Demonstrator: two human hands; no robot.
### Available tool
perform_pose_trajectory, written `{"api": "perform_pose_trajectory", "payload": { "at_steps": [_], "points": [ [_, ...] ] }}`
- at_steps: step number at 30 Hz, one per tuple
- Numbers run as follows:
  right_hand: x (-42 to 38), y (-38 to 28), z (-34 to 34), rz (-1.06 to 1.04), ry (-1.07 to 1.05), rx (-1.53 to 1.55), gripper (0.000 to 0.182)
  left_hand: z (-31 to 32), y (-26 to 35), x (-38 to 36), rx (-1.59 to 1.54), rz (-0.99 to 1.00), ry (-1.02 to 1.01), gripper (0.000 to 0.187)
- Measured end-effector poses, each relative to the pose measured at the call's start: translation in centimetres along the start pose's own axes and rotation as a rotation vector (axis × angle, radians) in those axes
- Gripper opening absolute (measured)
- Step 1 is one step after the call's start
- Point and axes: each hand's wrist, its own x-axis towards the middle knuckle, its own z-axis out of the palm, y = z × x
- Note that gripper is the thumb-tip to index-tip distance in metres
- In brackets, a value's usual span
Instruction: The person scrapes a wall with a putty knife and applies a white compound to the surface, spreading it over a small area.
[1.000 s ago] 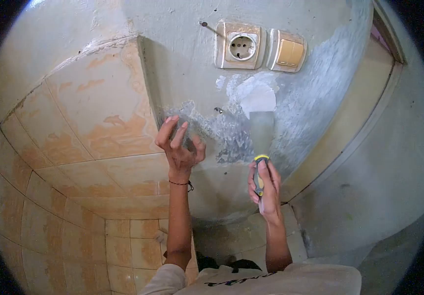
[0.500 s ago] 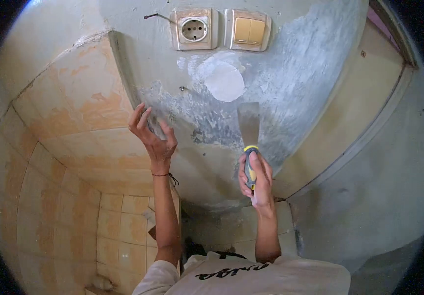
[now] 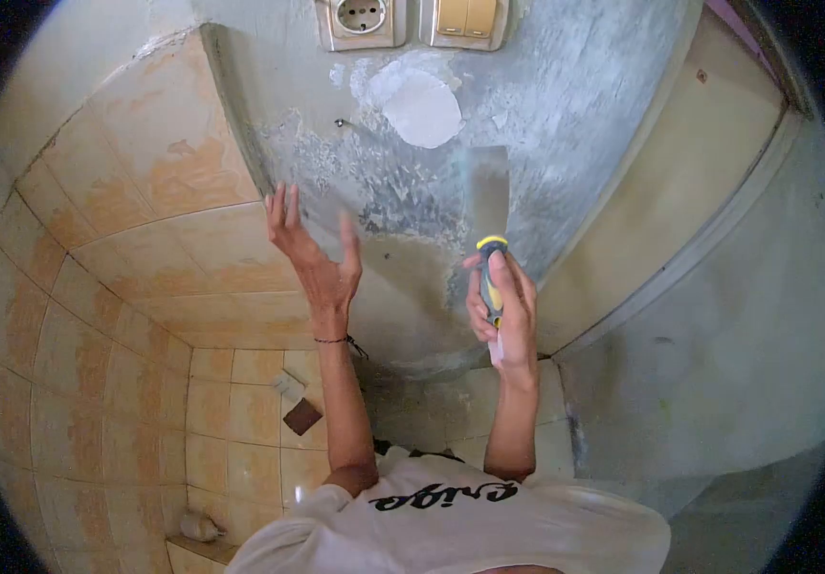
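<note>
My right hand (image 3: 510,311) is wrapped round the grey and yellow handle of a putty knife (image 3: 489,196). Its broad metal blade points up the wall, over the scraped grey surface; whether it touches is hard to tell. Just above and left of the blade is a round white patch (image 3: 422,110) on the wall (image 3: 585,124). My left hand (image 3: 319,268) is raised near the edge of the tiled section, fingers apart and holding nothing visible, the thumb blurred by motion. A small screw (image 3: 340,122) sticks out of the wall above it.
A power socket (image 3: 362,14) and a double switch (image 3: 467,17) sit at the top. Orange-patterned tiles (image 3: 144,258) cover the left side. Below lie a brown square piece (image 3: 302,416) and a pale flat piece (image 3: 290,386). A door frame (image 3: 680,249) rises at right.
The view has tilted down, so the socket, switch and white patch sit higher in it. My left hand's fingers have straightened and spread. My right hand still holds the putty knife.
</note>
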Motion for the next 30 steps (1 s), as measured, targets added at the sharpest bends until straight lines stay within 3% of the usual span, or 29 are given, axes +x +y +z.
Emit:
{"api": "perform_pose_trajectory", "payload": {
  "at_steps": [2, 3, 5, 14, 20, 24, 30],
  "points": [
    [0.0, -0.1, 0.4, -0.010, 0.003, 0.003, 0.038, -0.1, 0.8, 0.8, 0.055, 0.057, -0.111, 0.092],
    [0.1, -0.1, 0.7, -0.022, -0.007, 0.010, 0.037, 0.0, 0.5, 0.9, 0.052, 0.063, -0.116, 0.092],
    [0.5, 0.4, 1.4, -0.033, -0.038, -0.013, 0.037, 0.4, -0.6, 1.4, 0.098, 0.116, -0.107, 0.114],
    [2.5, 3.8, 7.1, 0.017, -0.016, -0.202, 0.033, 2.0, -4.8, 0.9, 0.038, 0.122, -0.140, 0.130],
    [4.4, 4.7, 7.1, -0.059, 0.152, -0.325, 0.033, 3.0, -5.8, 0.4, 0.084, 0.129, -0.164, 0.139],
    [5.9, 4.4, 6.7, -0.148, 0.161, -0.403, 0.035, 3.9, -6.1, 0.4, 0.178, 0.146, -0.155, 0.145],
    [5.9, 3.6, 7.3, -0.100, 0.158, -0.429, 0.033, 4.6, -6.2, 0.3, 0.259, 0.163, -0.129, 0.150]
  ]
}}
